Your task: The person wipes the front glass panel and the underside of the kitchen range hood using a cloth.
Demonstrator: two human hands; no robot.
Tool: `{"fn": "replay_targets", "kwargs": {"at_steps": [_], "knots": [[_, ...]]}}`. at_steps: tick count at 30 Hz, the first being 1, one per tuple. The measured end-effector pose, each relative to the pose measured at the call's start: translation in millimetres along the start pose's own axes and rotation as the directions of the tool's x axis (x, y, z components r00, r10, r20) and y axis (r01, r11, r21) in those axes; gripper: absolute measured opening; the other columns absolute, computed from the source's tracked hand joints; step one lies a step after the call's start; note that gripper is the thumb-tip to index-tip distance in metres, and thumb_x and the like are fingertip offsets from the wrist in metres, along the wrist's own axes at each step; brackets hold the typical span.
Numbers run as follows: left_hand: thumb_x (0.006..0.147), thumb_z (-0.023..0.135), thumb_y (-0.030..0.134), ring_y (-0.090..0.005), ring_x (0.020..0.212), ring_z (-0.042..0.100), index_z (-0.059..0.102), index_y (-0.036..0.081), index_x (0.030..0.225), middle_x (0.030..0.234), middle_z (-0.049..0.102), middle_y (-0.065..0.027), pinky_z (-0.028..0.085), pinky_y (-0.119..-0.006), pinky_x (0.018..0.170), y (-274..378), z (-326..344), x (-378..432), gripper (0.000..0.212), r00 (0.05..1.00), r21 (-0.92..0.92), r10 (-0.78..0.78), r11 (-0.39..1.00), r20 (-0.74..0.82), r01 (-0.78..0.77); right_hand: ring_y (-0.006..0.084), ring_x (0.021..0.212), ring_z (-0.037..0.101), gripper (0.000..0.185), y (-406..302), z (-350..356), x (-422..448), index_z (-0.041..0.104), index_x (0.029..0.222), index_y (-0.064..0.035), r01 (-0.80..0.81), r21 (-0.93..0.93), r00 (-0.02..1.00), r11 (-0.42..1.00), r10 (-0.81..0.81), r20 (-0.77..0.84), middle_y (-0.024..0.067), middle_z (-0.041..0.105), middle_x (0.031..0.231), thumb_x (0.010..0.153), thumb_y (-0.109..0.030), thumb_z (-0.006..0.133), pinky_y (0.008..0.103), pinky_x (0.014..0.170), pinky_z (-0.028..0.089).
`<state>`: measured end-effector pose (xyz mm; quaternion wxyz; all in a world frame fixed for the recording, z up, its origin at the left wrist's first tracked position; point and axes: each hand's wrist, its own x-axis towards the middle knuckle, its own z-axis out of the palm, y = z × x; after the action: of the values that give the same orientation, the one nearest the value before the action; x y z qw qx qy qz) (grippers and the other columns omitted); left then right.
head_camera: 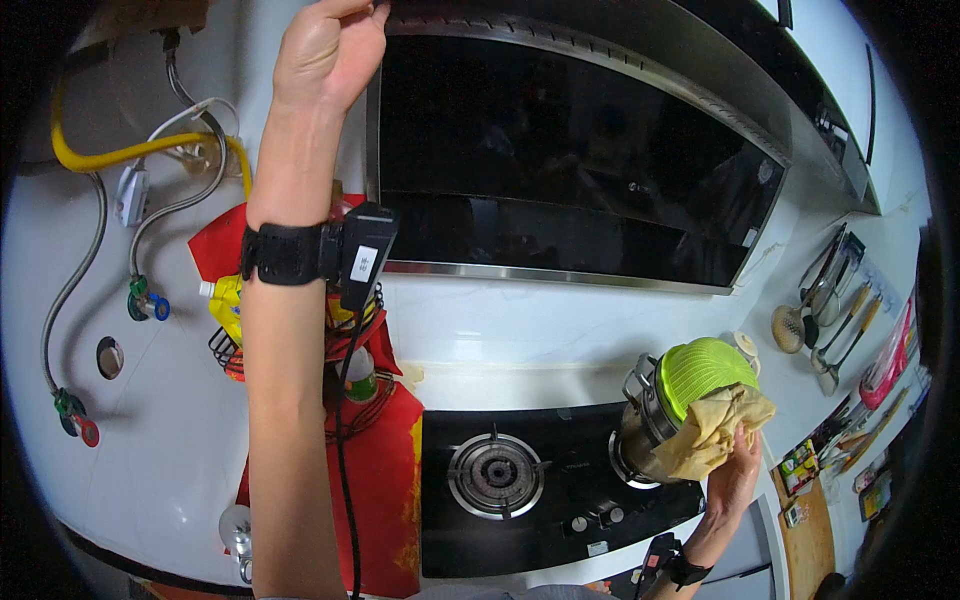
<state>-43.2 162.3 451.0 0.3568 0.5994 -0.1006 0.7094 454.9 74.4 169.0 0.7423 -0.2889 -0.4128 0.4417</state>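
Note:
My left hand (328,64) is raised to the top of the view, at the upper left corner of the black glass range hood (570,157). Its fingers curl and run out of the picture, so whether they grip anything is hidden. At lower right, my right hand (736,469) holds a crumpled beige cloth (712,435). This cloth lies against a lime-green plastic strainer basket (705,367) and partly covers it. Below the basket, a steel pot (643,442) with a loop handle stands on the right burner of the black gas stove (555,540).
The stove's left burner (496,474) is bare. Bottles and a wire rack stand on a red cover (379,510) behind my left forearm. A yellow gas hose (150,154) and braided pipes run along the left wall. Ladles and a skimmer (787,328) hang at right.

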Motion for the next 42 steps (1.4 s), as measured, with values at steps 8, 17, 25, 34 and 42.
{"fn": "replay_targets", "kwargs": {"at_steps": [8, 17, 25, 34, 42], "knots": [[0.079, 0.055, -0.007, -0.0186, 0.09, 0.056, 0.061, 0.003, 0.079, 0.086, 0.062, -0.0076, 0.035, -0.033, 0.099, -12.4, 6.1, 4.9, 0.012, 0.999, -0.004, 0.046, 0.999, -0.025, -0.046, 0.0249, 0.112, 0.056, 0.046, 28.7, 22.9, -0.1, 0.04, 0.132, 0.0, -0.131, 0.059, 0.99, 0.99, 0.127, 0.059, 0.0125, 0.055, 0.123, 0.09, -0.009, 0.056, 0.0392, 0.095, 0.045], [0.082, 0.05, -0.015, -0.0139, 0.078, 0.042, 0.04, 0.008, 0.06, 0.075, 0.037, -0.002, 0.034, -0.027, 0.091, -46.2, 11.9, 8.1, 0.033, 0.965, 0.04, 0.227, 0.971, 0.127, -0.234, 0.0277, 0.109, 0.056, 0.045, 43.5, 24.4, 12.6, 0.037, 0.134, -0.0005, -0.224, 0.118, 0.973, 0.967, 0.215, 0.083, 0.0146, 0.053, 0.122, 0.092, -0.005, 0.052, 0.042, 0.093, 0.046], [0.086, 0.051, -0.006, -0.0167, 0.1, 0.049, 0.051, 0.001, 0.077, 0.098, 0.054, -0.0077, 0.03, -0.035, 0.106, -39.4, 44.8, 1.2, 0.012, 0.995, 0.224, 0.087, 0.972, -0.046, -0.075, 0.0294, 0.11, 0.055, 0.051, 50.8, 23.9, 13.6, 0.034, 0.136, 0.002, -0.215, 0.224, 0.968, 0.951, 0.178, 0.178, 0.0164, 0.051, 0.124, 0.09, -0.006, 0.056, 0.0436, 0.094, 0.046], [0.087, 0.053, -0.005, -0.0189, 0.119, 0.043, 0.053, -0.012, 0.101, 0.117, 0.052, -0.0142, 0.024, -0.04, 0.111, -43.6, 91.1, -2.8, 0.015, 0.957, 0.307, 0.061, 0.951, -0.282, 0.03, 0.0271, 0.109, 0.055, 0.048, 63.9, 1.2, 18.7, 0.035, 0.135, 0.001, -0.325, 0.282, 0.935, 0.903, 0.26, 0.243, 0.0142, 0.053, 0.122, 0.091, -0.004, 0.054, 0.0429, 0.093, 0.047], [0.087, 0.052, -0.006, -0.0261, 0.137, 0.027, 0.045, -0.019, 0.114, 0.147, 0.026, -0.0272, 0.021, -0.04, 0.113, -47.3, 111.1, -5.6, 0.031, 0.954, 0.288, 0.053, 0.957, -0.294, 0.035, 0.0274, 0.108, 0.057, 0.051, 43.2, -16.0, 25.6, 0.037, 0.135, 0.0012, -0.299, 0.23, 0.929, 0.926, 0.228, 0.29, 0.0144, 0.054, 0.121, 0.088, -0.006, 0.057, 0.0416, 0.093, 0.048]]}}
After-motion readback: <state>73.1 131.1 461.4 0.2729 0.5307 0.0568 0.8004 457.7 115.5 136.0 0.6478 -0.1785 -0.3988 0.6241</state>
